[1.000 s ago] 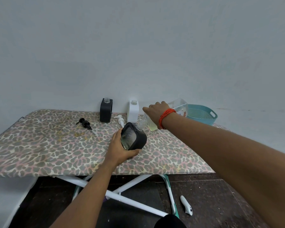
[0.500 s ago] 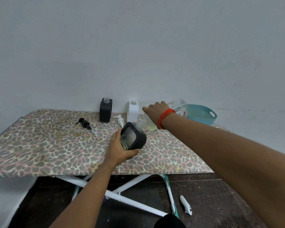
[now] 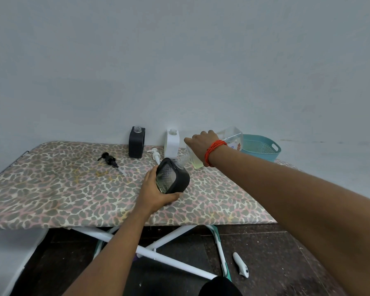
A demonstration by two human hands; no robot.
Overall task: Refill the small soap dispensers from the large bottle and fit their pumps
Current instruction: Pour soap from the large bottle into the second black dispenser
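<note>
My left hand (image 3: 156, 194) grips a black-sleeved glass dispenser (image 3: 171, 179), tilted with its mouth toward the right. My right hand (image 3: 202, 144) grips the large clear bottle (image 3: 226, 144) of yellowish soap, tipped so its neck meets the dispenser's mouth. A second black dispenser (image 3: 136, 142) and a white dispenser (image 3: 172, 143) stand open-topped at the back. A black pump (image 3: 109, 159) and a white pump (image 3: 155, 155) lie loose on the leopard-print board (image 3: 51, 189).
A teal strainer basket (image 3: 262, 148) sits at the board's back right, behind the large bottle. The wall runs close behind the board. Below are the board's white crossed legs (image 3: 158, 251) and a white handheld device (image 3: 240, 267) on the dark floor.
</note>
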